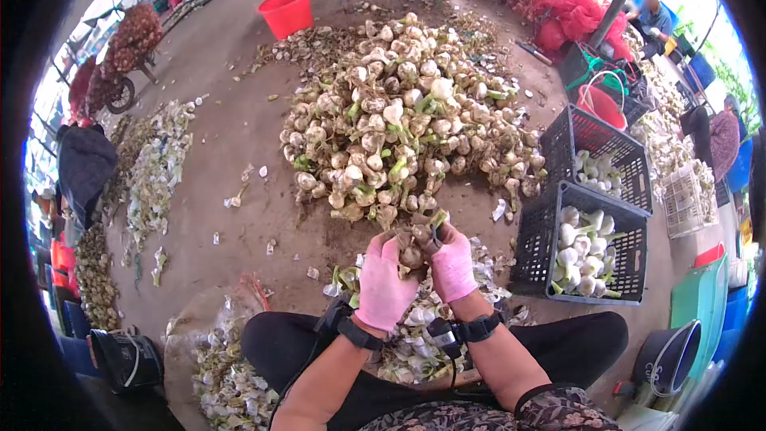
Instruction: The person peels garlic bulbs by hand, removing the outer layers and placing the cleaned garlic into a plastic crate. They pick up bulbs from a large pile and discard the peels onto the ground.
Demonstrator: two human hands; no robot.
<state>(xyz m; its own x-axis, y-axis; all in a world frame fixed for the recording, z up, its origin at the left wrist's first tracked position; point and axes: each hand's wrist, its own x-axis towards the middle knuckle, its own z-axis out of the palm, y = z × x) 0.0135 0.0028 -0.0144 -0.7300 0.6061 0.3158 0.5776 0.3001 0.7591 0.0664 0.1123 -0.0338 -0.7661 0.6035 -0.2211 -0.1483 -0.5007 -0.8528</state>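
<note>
My left hand (386, 283) and my right hand (450, 265), both in pink gloves with dirty fingertips, hold a brown, soil-covered garlic bulb (412, 255) between them. The fingers of both are closed around it, and a short green stem end shows near the right fingertips. Just beyond the hands rises a large heap of garlic bulbs (399, 120) with stems. Beneath the hands, between my crossed legs, lie pale peelings and garlic scraps (419, 339).
At the right stand a black crate (523, 251) of cleaned bulbs and another crate (558, 140) behind it. A red bucket (286, 12) is beyond the heap. Peelings (163, 168) cover the floor at left. Two people sit at far right; a dark bucket (669, 359) stands lower right.
</note>
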